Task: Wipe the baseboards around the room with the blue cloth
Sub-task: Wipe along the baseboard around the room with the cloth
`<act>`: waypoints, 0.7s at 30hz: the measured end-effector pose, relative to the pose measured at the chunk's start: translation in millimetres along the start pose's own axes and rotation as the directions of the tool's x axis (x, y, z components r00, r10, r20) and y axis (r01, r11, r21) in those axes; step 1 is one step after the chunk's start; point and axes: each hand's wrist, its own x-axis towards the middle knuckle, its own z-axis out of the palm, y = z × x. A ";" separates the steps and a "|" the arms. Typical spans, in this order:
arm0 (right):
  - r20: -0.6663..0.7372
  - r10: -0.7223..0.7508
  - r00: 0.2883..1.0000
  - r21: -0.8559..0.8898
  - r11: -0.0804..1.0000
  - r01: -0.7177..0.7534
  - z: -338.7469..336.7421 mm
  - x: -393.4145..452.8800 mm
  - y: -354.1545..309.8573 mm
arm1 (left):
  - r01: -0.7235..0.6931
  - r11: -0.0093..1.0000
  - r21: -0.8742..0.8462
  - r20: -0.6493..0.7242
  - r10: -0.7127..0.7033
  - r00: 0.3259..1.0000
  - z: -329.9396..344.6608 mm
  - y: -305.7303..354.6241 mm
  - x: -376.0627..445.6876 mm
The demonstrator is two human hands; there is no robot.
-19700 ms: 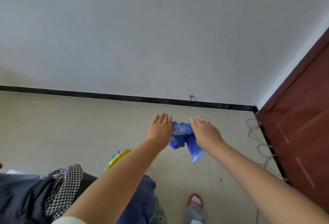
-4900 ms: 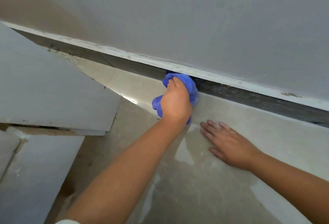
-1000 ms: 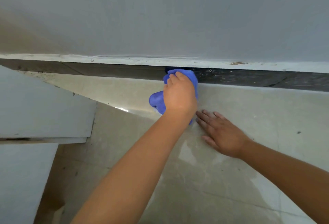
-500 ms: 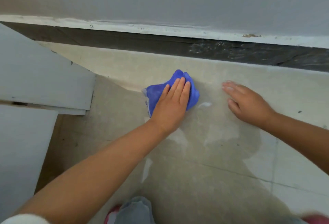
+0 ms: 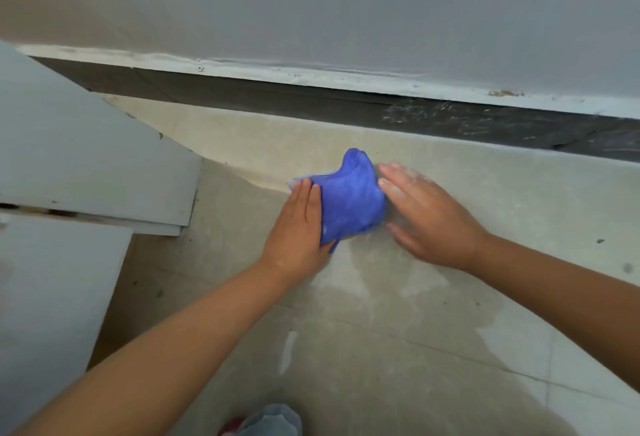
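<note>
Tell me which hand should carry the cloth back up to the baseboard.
Probably left. The left hand lies flat on the blue cloth; the right hand only touches its edge. The baseboard is just ahead.

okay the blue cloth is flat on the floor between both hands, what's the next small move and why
Probably gather the blue cloth with the left hand and carry it up to the dark baseboard: the cloth lies short of it, and the stretch to the right shows pale smears.

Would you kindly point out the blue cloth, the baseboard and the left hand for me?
blue cloth (image 5: 349,200): head view, middle of the bunched fabric.
baseboard (image 5: 311,103): head view, dark face below the wall.
left hand (image 5: 298,224): head view, back of the hand.
</note>
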 end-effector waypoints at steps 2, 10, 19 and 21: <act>0.046 -0.032 0.998 0.003 0.999 0.032 0.7 7.9 -8.1 | 0.037 0.998 -0.052 -0.040 -0.039 0.998 -4.2 3.2 3.5; 0.074 -0.001 0.997 -0.153 0.988 0.012 -2.7 37.9 -16.0 | 0.049 0.996 -0.070 -0.050 -0.052 0.997 -12.1 3.7 12.1; 0.222 0.143 0.965 -0.316 0.947 -0.067 -11.8 15.4 -14.5 | -0.085 0.990 0.116 -0.019 0.088 0.996 -10.5 8.9 14.2; 0.302 0.203 0.931 -0.344 0.935 -0.093 -13.6 28.2 -23.4 | -0.092 0.974 0.208 -0.018 0.097 0.995 -9.4 9.1 16.3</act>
